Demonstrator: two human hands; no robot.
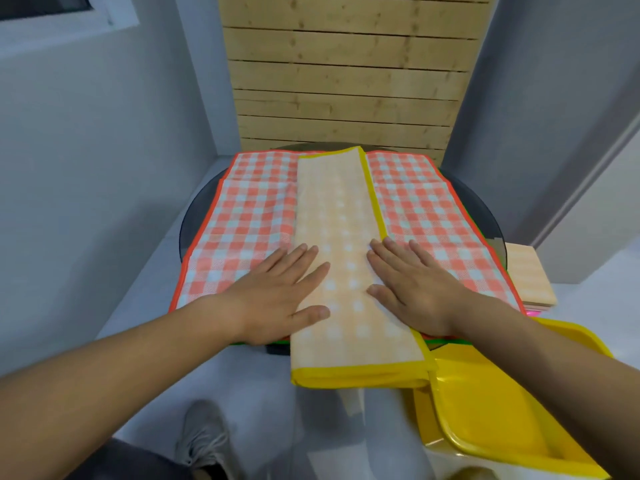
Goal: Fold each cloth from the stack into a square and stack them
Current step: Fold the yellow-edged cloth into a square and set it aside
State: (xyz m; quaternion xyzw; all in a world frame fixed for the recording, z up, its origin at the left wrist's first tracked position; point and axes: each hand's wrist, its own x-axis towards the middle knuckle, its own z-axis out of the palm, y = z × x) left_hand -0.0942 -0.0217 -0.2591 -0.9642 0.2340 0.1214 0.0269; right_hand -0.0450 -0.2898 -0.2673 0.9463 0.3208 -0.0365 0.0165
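Presses the left hand (273, 296) flat, fingers straight and slightly spread, fingertips and thumb on the left edge of the yellow-trimmed cloth (346, 220), palm on the orange checked cloth (242, 220) beneath; grips nothing. Lays the right hand (419, 292) open and palm down across the strip's right yellow border, thumb and forefinger on the strip, the other fingers on the orange checked cloth. Has the yellow-trimmed cloth folded into a long narrow strip, running from the far side of the round dark glass worktop (194, 220) toward the body, its near end overhanging the rim. Under it, spread wide to both sides, the orange checked cloth, topmost of a stack with green and red edges peeking out at the near rim. Just beside the worktop's right rim, a small pile of folded squares (530, 275), pale orange on top, a pink edge below, its near corner hidden by the orange checked cloth; cannot tell what carries it. Close on the near right, a yellow plastic chair (502, 410), just beside the strip's hanging end and below the right forearm. Behind the worktop, a wooden slat panel (346, 81) between grey walls. Below, on the pale floor (138, 323), a grey shoe (202, 441).
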